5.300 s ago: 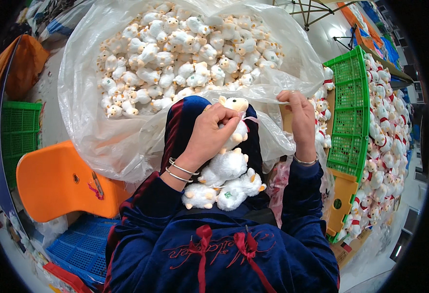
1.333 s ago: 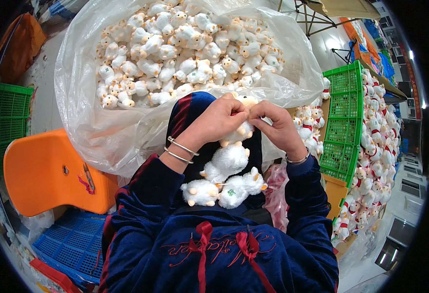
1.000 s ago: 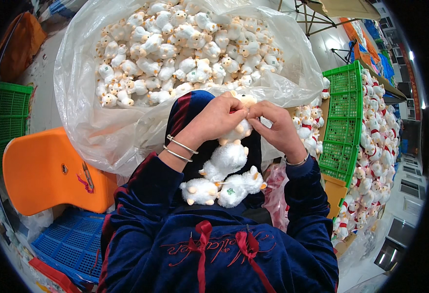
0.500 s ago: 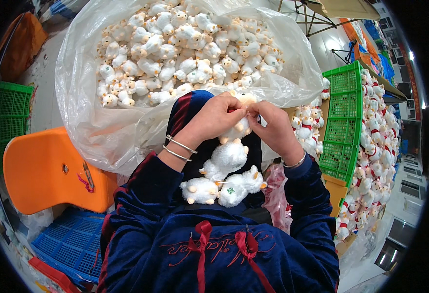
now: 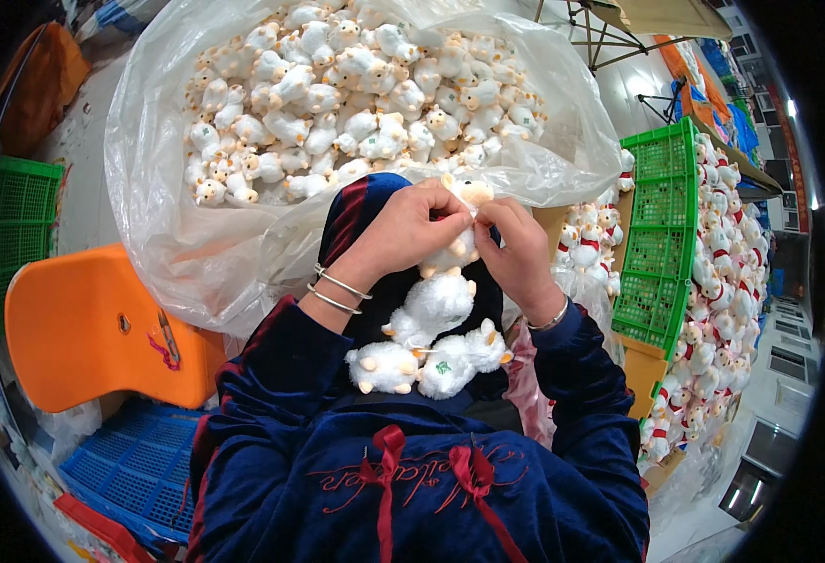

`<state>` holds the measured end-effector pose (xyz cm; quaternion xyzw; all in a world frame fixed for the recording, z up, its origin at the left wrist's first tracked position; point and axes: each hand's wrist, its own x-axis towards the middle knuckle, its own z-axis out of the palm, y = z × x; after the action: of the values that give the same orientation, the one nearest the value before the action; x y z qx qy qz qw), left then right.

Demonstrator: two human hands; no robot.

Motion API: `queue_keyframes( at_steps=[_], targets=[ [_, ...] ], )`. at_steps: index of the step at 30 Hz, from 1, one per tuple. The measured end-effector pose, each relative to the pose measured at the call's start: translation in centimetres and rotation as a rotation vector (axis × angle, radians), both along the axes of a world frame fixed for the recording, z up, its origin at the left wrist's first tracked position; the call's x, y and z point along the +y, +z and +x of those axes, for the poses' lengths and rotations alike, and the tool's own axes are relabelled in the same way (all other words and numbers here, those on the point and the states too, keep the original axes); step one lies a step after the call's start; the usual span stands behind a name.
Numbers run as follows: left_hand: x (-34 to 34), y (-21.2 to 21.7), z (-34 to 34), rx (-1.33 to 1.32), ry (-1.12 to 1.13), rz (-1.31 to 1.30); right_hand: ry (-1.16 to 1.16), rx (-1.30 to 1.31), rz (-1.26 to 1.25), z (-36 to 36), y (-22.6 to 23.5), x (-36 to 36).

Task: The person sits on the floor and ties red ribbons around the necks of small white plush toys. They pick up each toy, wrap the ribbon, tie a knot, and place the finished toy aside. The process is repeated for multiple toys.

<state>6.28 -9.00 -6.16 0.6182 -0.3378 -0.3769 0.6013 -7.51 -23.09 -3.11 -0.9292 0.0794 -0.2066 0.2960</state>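
Above my lap, a small white plush sheep (image 5: 471, 190) with a cream face is held between my two hands. My left hand (image 5: 405, 233) is closed, its thumb and fingers pinching at the toy's neck. From the other side my right hand (image 5: 518, 251) pinches the same spot, fingertips nearly touching the left's. Whatever fine thing lies between the fingertips is too small to make out. Just below, more white plush toys rest on my lap: one upper toy (image 5: 434, 308), one at lower left (image 5: 384, 366), and one bearing a green mark (image 5: 448, 368).
Ahead lies a large clear plastic bag (image 5: 154, 216) full of similar plush toys (image 5: 337, 94). An orange chair (image 5: 75, 324) at left carries thread snips (image 5: 169, 338) with red thread. To the right stand a green crate (image 5: 652, 281) and heaped toys with red scarves (image 5: 713, 310).
Both hands stay at the toy's neck with only small finger shifts. My right hand and forearm have moved slightly left, and the toy's face shows a little more.
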Motion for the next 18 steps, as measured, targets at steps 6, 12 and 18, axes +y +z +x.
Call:
queue_keyframes(
  at_steps=[6, 12, 18],
  targets=[
    [0.3, 1.0, -0.7, -0.060, 0.051, 0.070, 0.047, -0.173, -0.012, -0.5, -2.2, -0.4],
    [0.5, 0.8, -1.1, -0.042, 0.078, 0.049, 0.098, -0.227, 0.023, -0.8, -3.0, -0.7],
    [0.8, 1.0, -0.7, -0.128, 0.029, 0.052, 0.107, -0.256, 0.057, -0.8, -3.4, -0.4]
  ],
)
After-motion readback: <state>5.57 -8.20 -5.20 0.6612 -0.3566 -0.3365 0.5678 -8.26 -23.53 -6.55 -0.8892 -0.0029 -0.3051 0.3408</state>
